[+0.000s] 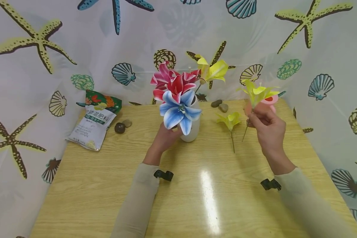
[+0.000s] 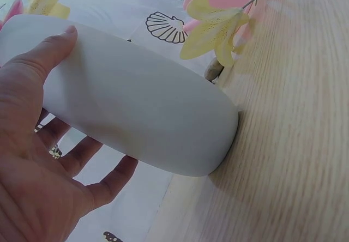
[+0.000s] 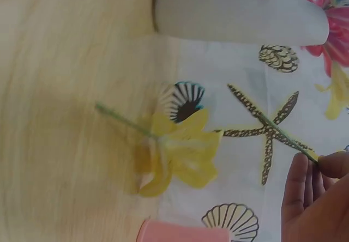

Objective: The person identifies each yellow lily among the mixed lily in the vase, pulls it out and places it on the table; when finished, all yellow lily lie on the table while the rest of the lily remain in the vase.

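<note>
A white vase (image 1: 193, 130) stands upright on the table, holding a blue lily (image 1: 181, 111), pink and red lilies (image 1: 176, 86) and a yellow lily (image 1: 215, 70). My left hand (image 1: 166, 136) holds the vase from its left side; in the left wrist view the thumb and fingers spread around the white wall (image 2: 147, 100). Over on the right, my right hand (image 1: 269, 130) pinches the thin green stem (image 3: 297, 143) of another yellow lily (image 1: 258, 94), raised above the table. One more yellow lily (image 1: 231, 121) lies on the tabletop between the vase and that hand.
Behind my right hand is a pink watering can (image 1: 270, 99), partly hidden. Grey stones (image 1: 223, 107) lie right of the vase. A white and green printed bag (image 1: 93, 127) lies at the left, beside a dark stone (image 1: 119, 128). A patterned cloth hangs behind the wooden table (image 1: 107, 185).
</note>
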Motion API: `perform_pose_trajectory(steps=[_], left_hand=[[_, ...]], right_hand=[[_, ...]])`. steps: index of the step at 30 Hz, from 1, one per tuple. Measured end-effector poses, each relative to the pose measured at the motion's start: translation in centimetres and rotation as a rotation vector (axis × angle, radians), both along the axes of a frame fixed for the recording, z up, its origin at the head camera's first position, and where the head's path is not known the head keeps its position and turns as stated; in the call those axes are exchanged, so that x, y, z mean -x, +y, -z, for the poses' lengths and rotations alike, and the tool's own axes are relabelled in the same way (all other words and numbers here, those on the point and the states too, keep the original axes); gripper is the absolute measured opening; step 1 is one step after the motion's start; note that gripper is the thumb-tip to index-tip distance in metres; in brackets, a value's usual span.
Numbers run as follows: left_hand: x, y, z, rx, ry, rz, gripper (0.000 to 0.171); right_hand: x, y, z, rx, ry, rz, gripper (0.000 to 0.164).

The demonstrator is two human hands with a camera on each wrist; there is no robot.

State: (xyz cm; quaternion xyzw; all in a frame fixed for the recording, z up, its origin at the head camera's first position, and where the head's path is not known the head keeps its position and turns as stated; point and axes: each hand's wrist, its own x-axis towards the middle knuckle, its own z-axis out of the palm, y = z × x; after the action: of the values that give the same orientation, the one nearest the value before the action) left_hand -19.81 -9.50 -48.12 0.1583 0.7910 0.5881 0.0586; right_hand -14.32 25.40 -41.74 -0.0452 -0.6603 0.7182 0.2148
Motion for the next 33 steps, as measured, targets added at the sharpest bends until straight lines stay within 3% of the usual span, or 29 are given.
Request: perform_pose_trajectory(steps=[12, 18, 33], left_hand=[[0.0, -0.1, 0.2, 0.009, -0.008, 0.006, 0.070], [-0.1, -0.1, 0.1, 0.023, -0.007, 0.004, 0.069], [0.0, -0.1, 0.2, 0.021, -0.006, -0.005, 0.074]], right_hand=[[-0.3, 4.3, 3.0, -0.416, -0.263, -0.032, 0.031], [-0.2, 5.6, 4.2, -0.520, -0.345, -0.034, 0.037], [0.2, 6.2, 6.2, -0.690, -0.413, -0.095, 0.034]])
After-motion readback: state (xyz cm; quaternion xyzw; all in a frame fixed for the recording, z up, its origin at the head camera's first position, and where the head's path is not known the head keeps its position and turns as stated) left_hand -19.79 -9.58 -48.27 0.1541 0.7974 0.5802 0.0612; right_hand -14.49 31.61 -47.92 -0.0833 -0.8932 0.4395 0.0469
